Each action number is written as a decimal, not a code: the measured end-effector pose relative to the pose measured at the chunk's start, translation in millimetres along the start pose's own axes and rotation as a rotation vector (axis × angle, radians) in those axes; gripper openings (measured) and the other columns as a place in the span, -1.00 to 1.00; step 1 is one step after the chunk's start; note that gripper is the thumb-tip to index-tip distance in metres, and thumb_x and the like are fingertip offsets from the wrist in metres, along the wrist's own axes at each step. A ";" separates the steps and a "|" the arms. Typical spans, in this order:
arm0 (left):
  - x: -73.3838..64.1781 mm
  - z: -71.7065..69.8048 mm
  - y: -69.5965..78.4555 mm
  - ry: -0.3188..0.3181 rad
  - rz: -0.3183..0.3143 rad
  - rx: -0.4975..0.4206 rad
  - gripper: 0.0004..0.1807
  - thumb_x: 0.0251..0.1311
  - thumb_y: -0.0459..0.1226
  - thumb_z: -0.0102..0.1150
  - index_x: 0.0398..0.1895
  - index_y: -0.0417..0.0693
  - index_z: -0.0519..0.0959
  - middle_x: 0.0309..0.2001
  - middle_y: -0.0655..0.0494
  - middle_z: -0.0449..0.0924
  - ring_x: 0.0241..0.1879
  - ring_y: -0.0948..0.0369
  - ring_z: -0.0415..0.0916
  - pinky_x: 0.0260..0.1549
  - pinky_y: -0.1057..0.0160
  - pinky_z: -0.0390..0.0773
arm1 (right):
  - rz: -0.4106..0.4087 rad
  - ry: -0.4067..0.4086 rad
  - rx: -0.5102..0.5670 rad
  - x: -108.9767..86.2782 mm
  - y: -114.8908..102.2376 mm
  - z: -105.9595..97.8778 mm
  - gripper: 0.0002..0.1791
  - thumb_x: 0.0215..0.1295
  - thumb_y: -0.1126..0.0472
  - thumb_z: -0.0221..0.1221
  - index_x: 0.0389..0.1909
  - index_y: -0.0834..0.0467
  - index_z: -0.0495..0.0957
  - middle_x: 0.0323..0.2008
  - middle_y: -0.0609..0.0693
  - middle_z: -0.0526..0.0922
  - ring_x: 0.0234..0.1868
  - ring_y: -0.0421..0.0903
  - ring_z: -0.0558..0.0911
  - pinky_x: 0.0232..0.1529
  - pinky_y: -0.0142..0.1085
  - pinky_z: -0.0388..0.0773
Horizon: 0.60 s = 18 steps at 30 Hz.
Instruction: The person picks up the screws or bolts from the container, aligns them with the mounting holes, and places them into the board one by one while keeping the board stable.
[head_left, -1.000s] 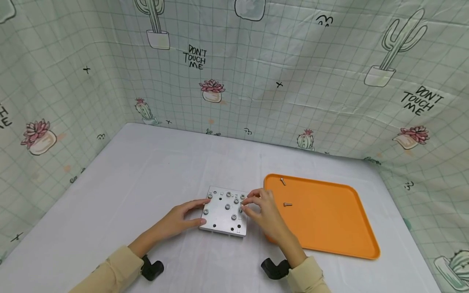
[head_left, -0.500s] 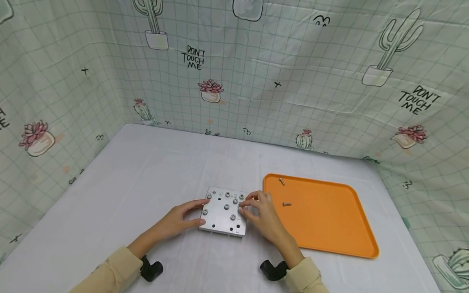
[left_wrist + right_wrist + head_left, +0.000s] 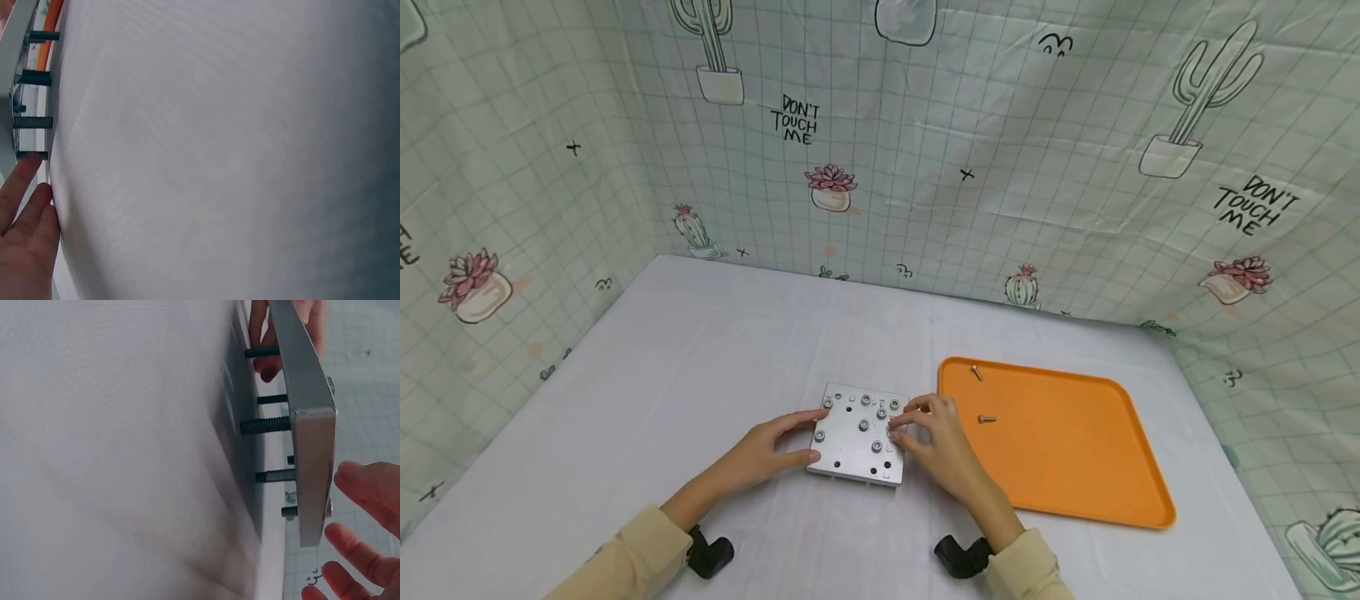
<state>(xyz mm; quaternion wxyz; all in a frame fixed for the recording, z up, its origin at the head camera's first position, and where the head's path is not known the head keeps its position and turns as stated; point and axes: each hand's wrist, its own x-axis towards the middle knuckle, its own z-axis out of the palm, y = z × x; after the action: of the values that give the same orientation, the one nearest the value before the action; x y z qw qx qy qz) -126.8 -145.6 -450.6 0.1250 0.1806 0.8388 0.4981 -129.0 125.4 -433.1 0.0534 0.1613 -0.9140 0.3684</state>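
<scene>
A silver metal plate (image 3: 847, 448) sits above the white table, raised on bolts whose threaded shanks (image 3: 265, 425) stick out beneath it. Several socket-head bolts (image 3: 863, 425) show their round heads on top, among a few bare dark holes. My left hand (image 3: 766, 447) holds the plate by its left edge, thumb near the front corner. In the left wrist view some of its fingers reach under the plate beside a bolt shank (image 3: 32, 122). With thumb and fingertips, my right hand (image 3: 937, 435) pinches a bolt head (image 3: 329, 507) near the plate's right edge, mostly covered in the head view.
To the right lies an orange tray (image 3: 1075, 450) with one loose bolt (image 3: 977, 372) near its back left corner and another bolt (image 3: 987, 419) below it. A cactus-print cloth (image 3: 895, 125) hangs behind and at both sides of the table.
My right fingertips have shifted slightly at the bolt head, which they now cover more. The left hand and plate stay in place; the head view has moved a little.
</scene>
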 end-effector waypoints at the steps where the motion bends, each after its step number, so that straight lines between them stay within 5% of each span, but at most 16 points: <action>1: -0.3 0.3 -0.4 -0.001 0.001 0.001 -0.37 0.07 -0.06 0.29 0.26 0.10 0.39 0.30 0.09 0.35 0.31 0.06 0.25 0.32 -0.04 0.18 | 0.001 0.001 0.002 -0.1 0.7 -0.9 -0.90 0.08 0.23 0.32 -0.35 0.01 0.69 -0.15 -0.05 0.48 -0.01 -0.02 0.30 -0.04 -0.15 0.37; 12: -4.0 -0.3 -1.0 0.001 -0.002 0.009 -0.37 0.08 -0.05 0.28 0.26 0.14 0.39 0.30 0.13 0.35 0.31 0.08 0.26 0.31 -0.03 0.19 | 0.072 0.034 -0.049 3.5 28.5 -31.9 -0.86 0.09 0.27 0.31 -0.30 0.17 0.66 -0.13 0.07 0.50 -0.01 0.06 0.32 -0.04 -0.11 0.37; 18: -2.5 -1.2 0.3 0.004 0.011 0.020 -0.38 0.08 -0.04 0.27 0.26 0.11 0.39 0.30 0.11 0.35 0.31 0.06 0.26 0.31 -0.04 0.19 | 0.196 0.000 -0.165 8.3 49.1 -59.2 -0.81 0.15 0.25 0.27 -0.21 0.20 0.64 -0.04 0.19 0.46 0.02 0.16 0.29 -0.08 -0.04 0.41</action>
<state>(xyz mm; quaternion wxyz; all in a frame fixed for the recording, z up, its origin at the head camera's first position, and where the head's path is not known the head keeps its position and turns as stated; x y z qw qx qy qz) -125.0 -147.5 -449.7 0.1187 0.1855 0.8430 0.4908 -154.5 197.4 -420.8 0.0303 0.0665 -0.9525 0.2956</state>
